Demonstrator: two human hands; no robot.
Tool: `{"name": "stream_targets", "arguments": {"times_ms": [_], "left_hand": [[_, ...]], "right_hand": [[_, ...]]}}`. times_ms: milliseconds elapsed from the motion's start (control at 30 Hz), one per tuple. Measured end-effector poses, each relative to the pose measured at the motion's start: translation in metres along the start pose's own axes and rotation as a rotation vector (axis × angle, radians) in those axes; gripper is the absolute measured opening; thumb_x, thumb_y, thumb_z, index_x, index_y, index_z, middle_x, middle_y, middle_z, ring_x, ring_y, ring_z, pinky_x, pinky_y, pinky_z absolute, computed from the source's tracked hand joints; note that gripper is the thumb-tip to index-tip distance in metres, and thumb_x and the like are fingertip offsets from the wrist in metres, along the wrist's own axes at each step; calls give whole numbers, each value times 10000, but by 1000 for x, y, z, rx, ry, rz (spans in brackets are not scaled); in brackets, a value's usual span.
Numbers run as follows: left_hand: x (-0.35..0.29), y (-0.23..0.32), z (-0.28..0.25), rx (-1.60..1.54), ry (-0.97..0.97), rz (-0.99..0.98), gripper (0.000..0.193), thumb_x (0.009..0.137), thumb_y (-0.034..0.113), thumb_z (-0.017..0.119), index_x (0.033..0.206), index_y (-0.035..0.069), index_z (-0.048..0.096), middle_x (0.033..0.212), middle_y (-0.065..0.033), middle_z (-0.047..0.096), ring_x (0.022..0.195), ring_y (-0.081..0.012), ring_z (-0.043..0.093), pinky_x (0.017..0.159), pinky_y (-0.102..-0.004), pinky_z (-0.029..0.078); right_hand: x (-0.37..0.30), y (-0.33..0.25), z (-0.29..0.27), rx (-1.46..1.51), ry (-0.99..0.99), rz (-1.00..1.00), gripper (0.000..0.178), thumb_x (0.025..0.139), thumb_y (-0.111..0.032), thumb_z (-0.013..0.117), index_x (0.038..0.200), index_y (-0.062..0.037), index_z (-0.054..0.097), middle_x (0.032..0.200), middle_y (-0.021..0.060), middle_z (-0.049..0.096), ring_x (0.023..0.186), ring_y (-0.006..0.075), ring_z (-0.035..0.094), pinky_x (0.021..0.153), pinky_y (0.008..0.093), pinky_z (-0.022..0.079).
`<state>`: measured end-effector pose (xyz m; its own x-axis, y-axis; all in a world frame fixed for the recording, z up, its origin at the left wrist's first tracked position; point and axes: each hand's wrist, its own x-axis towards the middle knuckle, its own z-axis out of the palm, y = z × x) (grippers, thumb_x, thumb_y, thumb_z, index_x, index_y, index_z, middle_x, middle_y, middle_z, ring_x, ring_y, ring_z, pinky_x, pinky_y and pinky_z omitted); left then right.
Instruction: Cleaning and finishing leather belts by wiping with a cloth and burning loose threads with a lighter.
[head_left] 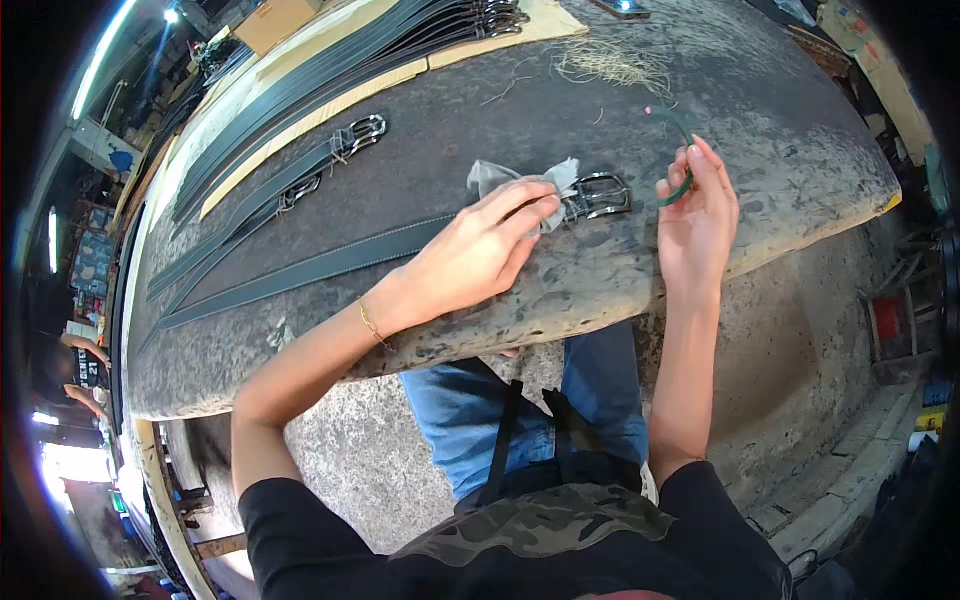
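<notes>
My left hand (pixel 478 248) presses a crumpled light grey cloth (pixel 490 177) onto a black leather belt (pixel 330 264), close to its buckle end. Pale stitching runs along the belt's edge. Its silver buckle (pixel 606 195) pokes out to the right of the cloth. Right of the buckle, my right hand (pixel 699 225) is raised over the table's near edge, with a thin curved green strip (pixel 683 125) pinched between its fingers. The strip has a pinkish tip at its upper end; its exact kind I cannot tell.
The dark, stained table (pixel 450 130) has a worn near edge. Two more belts (pixel 270 187) lie at its left. Farther back, several black belts (pixel 370 55) rest on tan board. A tangle of pale thread (pixel 615 65) lies at the back right. Another person (pixel 85 370) is at far left.
</notes>
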<state>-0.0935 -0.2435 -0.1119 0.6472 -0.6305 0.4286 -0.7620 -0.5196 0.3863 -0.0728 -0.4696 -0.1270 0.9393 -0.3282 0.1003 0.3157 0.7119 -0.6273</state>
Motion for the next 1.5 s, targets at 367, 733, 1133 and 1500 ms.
{"name": "stream_targets", "arguments": {"times_ms": [367,733,1133,1500], "left_hand": [[-25,-4,-12,19,88,286,175,606,-91,528,739,12,575,739,-95,547,748,-258,569,720,-409,460],[28,9,-24,105,-70,-147,335,828,197,635,1094,11,550,949,-175,606,752,-362,632,636,-441,502],[30,-15,5,164,67,51,160,833,175,636,897,33,600,792,-96,542,673,-270,601,604,-381,497],[31,-15,3,180,59,57,159,837,172,630,891,26,596,796,-97,549,678,-271,613,594,-369,506]], "right_hand": [[-10,-62,-28,-318,167,-195,356,865,-97,671,1202,-5,600,950,58,688,632,11,521,532,144,403],[-4,-180,-113,-845,235,-546,281,864,-90,689,1116,28,648,918,79,702,748,78,605,654,203,476],[6,-138,-145,-1772,-185,-966,63,867,-31,656,893,16,690,857,72,670,736,125,590,675,239,474],[49,-159,-180,-828,208,-133,138,901,-62,602,1030,-74,551,854,35,642,544,69,453,507,201,394]]}}
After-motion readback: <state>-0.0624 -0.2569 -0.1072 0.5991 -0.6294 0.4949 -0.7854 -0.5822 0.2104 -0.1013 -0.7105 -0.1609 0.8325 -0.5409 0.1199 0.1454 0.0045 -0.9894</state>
